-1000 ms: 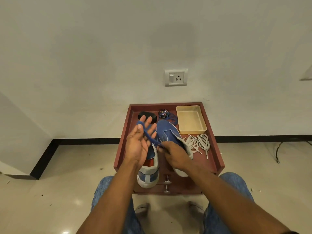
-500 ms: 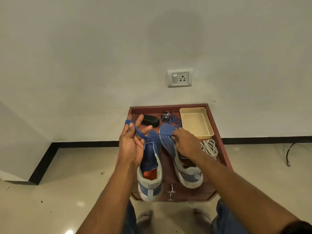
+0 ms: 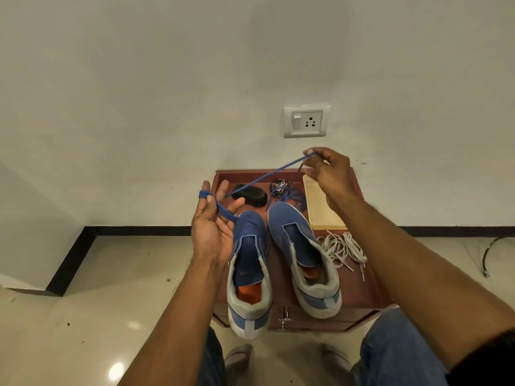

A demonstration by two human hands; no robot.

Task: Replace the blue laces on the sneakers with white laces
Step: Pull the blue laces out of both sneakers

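Note:
Two blue sneakers stand side by side on a reddish wooden cabinet top [image 3: 362,296], heels toward me: the left sneaker [image 3: 249,271] and the right sneaker [image 3: 303,257]. Neither shows a lace in its eyelets. A blue lace [image 3: 259,179] is wound around the straight fingers of my left hand [image 3: 214,224], held palm-up above the left sneaker's toe. It runs taut up to my right hand [image 3: 328,171], which pinches its end above the cabinet's back. White laces [image 3: 344,250] lie bundled to the right of the right sneaker. Another blue lace [image 3: 296,197] lies heaped behind the right sneaker.
A cream plastic tray [image 3: 320,213], a round polish tin [image 3: 280,188] and a black brush-like object [image 3: 250,195] sit at the cabinet's back. A wall with a socket plate [image 3: 306,121] rises behind. My knees are below the cabinet's drawer handle [image 3: 284,319].
My right hand has risen from the sneakers to the upper right, drawing the blue lace out taut. My left hand keeps the lace wound on its fingers. The view has shifted closer.

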